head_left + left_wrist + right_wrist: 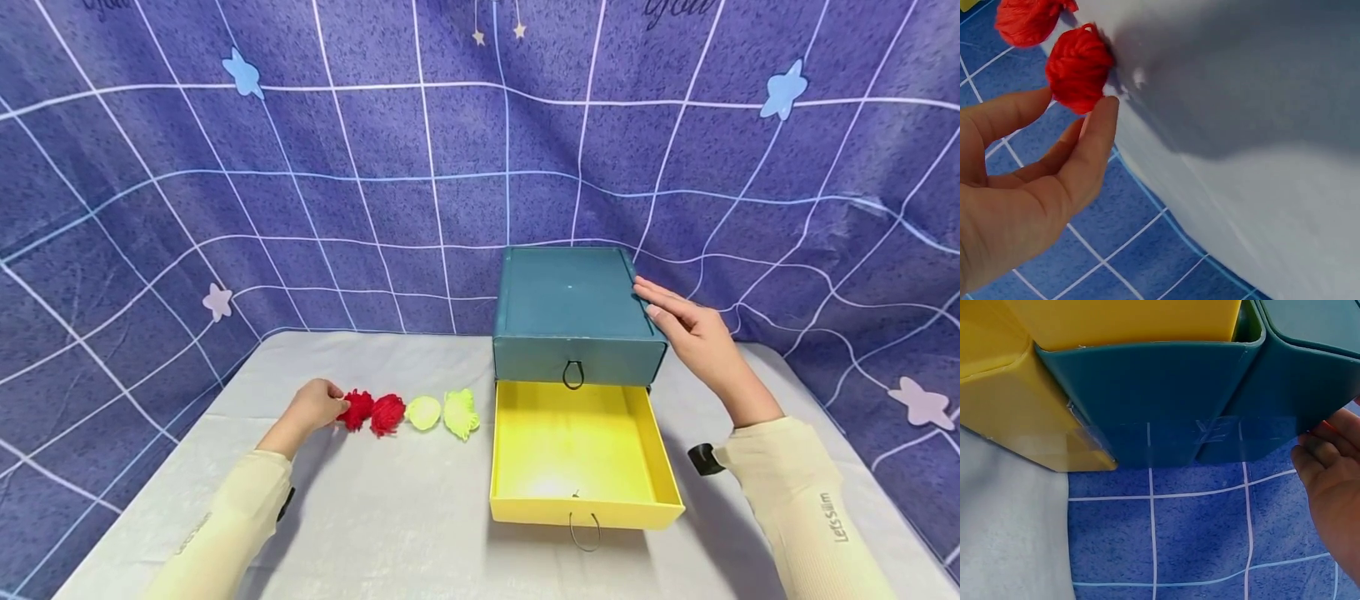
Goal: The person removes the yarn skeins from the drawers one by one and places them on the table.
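Observation:
My left hand (318,406) is at the left end of a row of yarn balls, its thumb and fingertips pinching the outermost red yarn ball (1080,69) from both sides. A second red yarn ball (387,414) lies just beside it. To their right are a round pale yellow-green yarn ball (423,412) and a looser, brighter one (461,413). My right hand (693,333) rests with straight fingers against the right edge of a dark teal drawer box (577,292). Under its teal front, a yellow drawer (585,510) is pulled out, with bare floor showing inside.
The box stands on a table with a white cloth (390,517). A blue-purple curtain (390,167) with grid lines and stars hangs behind and at both sides. Small loops serve as pulls: a black loop (573,375) on the teal front, a thin loop (585,537) on the yellow drawer.

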`<state>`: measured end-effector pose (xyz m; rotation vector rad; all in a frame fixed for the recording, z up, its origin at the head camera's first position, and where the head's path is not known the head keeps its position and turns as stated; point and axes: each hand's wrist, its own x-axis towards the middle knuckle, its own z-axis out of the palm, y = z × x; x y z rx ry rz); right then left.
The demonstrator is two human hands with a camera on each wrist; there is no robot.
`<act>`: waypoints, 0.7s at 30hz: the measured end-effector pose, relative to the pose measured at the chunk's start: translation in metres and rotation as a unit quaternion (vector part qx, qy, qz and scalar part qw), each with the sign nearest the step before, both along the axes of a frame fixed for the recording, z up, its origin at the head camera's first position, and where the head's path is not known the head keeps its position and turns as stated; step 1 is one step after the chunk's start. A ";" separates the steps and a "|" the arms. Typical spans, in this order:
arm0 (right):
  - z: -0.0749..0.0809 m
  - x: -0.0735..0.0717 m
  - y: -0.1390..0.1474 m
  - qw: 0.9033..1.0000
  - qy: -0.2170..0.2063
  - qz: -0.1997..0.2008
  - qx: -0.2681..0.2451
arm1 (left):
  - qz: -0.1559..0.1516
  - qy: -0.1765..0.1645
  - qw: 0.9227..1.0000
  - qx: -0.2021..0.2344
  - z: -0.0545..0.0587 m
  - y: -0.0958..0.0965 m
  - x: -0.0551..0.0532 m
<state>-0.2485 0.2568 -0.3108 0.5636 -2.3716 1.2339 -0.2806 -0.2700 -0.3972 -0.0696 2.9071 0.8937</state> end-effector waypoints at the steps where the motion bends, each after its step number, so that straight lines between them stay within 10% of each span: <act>1: 0.000 0.000 0.000 1.000 0.001 -0.001 0.003 | -0.008 0.010 1.000 -0.020 0.002 0.000 0.001; 10: 0.000 -0.002 0.001 1.000 0.009 -0.001 0.014 | -0.027 0.095 0.993 -0.060 0.023 0.015 0.013; 21: 0.000 0.000 0.000 1.000 0.003 0.000 -0.010 | -0.100 0.222 0.966 0.085 0.069 0.086 0.059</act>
